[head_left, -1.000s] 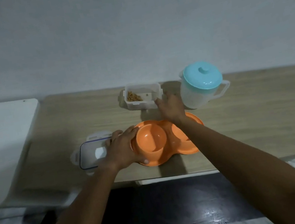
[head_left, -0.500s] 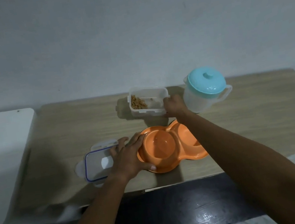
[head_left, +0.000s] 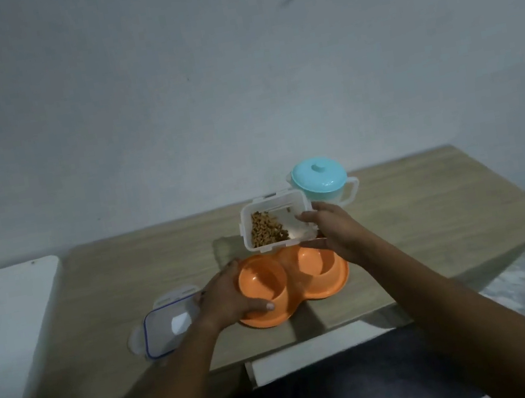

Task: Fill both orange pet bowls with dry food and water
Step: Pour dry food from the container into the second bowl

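An orange double pet bowl sits near the front edge of the wooden table; both wells look empty. My left hand grips its left rim, thumb on the front edge. My right hand holds a clear plastic food container by its right side, lifted and tilted toward me just above and behind the bowl, with brown dry food heaped in its left part. A jug with a turquoise lid stands behind the container.
The container's clear lid with a blue seal lies on the table left of the bowl. A white surface adjoins the table on the left. A plain wall rises behind; dark floor lies below the front edge.
My right hand took hold of the food container on the table, lifted it and brought it toward the bowl, tilting it. My left hand stayed on the bowl's left rim.
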Demonstrator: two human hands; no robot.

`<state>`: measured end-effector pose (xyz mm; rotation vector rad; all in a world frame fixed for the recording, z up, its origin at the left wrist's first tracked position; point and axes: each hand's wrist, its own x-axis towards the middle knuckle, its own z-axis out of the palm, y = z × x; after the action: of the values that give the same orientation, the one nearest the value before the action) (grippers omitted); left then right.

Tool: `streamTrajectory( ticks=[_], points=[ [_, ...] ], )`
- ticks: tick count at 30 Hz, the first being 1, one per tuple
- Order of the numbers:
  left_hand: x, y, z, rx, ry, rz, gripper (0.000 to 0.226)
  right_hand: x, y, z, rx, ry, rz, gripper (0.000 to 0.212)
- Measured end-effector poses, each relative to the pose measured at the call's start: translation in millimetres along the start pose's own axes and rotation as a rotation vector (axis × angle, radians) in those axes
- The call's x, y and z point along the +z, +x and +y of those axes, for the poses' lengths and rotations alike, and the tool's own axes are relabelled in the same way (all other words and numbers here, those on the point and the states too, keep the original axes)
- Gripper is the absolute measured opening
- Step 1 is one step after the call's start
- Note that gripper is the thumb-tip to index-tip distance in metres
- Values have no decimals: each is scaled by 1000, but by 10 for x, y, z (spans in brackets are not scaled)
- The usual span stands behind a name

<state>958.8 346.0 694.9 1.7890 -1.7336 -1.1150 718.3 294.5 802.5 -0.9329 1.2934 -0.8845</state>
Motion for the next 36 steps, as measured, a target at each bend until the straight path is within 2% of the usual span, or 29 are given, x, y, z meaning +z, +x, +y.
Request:
streamTrajectory(
  ticks=[7, 11, 15, 19, 21, 25, 33, 36],
  points=[
    [115, 10, 79, -25, -89, 1, 115, -214, -124, -12, -89, -113, 43, 43],
    [169, 158, -109, -69, -68, -8, 130, -242, -160, -5, -130, -118, 42, 46],
    [157, 121, -33, -60, -71, -18, 134, -241, -166, 13, -158, -184, 27, 52],
    [153, 88, -2, -16, -85, -4, 109, -233, -207, -16, -142, -141, -17, 50],
    [148, 71, 17, 3, -140, -19, 103, -233, -229, -21, -124, -97, -38, 49],
    [128, 60, 0, 3, -192, -46, 107, -225, -247, -13, -133, -129, -37, 49],
    [136, 131, -74, -22, -129, -55, 116, -249, -229, 15, -186, -227, -25, 55],
    [145, 163, -86, -20, -141, -68, 120, -262, -230, 4, -158, -182, -38, 55]
  ],
)
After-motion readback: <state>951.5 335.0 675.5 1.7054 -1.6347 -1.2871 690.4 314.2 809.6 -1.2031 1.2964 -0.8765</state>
